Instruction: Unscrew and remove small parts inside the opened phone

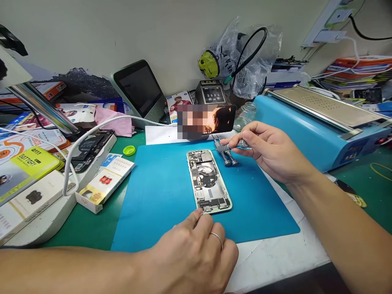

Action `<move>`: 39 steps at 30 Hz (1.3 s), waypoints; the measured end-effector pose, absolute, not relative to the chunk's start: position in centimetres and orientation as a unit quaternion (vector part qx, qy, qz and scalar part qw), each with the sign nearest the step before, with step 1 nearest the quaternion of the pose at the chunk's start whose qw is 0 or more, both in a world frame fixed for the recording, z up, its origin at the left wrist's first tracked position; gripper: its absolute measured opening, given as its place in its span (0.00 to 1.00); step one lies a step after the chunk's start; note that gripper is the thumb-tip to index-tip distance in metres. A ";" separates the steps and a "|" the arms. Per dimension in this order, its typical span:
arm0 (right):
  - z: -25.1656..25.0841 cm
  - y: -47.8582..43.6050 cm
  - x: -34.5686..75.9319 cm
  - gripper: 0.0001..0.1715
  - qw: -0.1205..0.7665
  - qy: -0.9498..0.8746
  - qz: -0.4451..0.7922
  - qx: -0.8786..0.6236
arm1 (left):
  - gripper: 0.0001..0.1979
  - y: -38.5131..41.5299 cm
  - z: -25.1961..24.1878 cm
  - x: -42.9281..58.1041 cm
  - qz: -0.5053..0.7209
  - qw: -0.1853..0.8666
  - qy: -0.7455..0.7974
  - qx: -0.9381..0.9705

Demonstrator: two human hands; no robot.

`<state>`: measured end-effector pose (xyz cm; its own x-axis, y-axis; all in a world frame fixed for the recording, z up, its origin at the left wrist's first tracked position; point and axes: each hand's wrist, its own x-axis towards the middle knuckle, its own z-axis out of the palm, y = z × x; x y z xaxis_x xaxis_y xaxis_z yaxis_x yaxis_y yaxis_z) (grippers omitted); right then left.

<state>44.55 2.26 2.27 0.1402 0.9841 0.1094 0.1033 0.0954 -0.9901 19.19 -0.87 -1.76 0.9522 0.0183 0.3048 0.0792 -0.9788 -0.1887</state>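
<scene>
An opened smartphone [210, 181], its circuit board, round coil and inner parts exposed, lies face up on the blue work mat [156, 192]. My left hand [199, 249], a ring on one finger, rests curled at the phone's near edge, with a fingertip on its lower left corner; the thumb is hidden. Above the phone's far right side, my right hand [272, 151] pinches a slim grey screwdriver [243, 143] between thumb and fingers. Several more grey screwdrivers [228, 157] lie together just below it on the mat.
A propped phone [219, 119] plays a picture behind the mat. To the right stands a blue machine with a metal plate [324, 108]. Boxes [105, 181], a white cable [69, 163] and a lamp post [45, 108] crowd the left. A glass jar [246, 114] stands behind my right hand.
</scene>
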 end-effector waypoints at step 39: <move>0.5 0.1 45.0 0.33 0.327 -0.801 0.070 -0.496 | 0.15 -1.1 -2.8 19.4 -0.217 0.127 -0.043 -0.967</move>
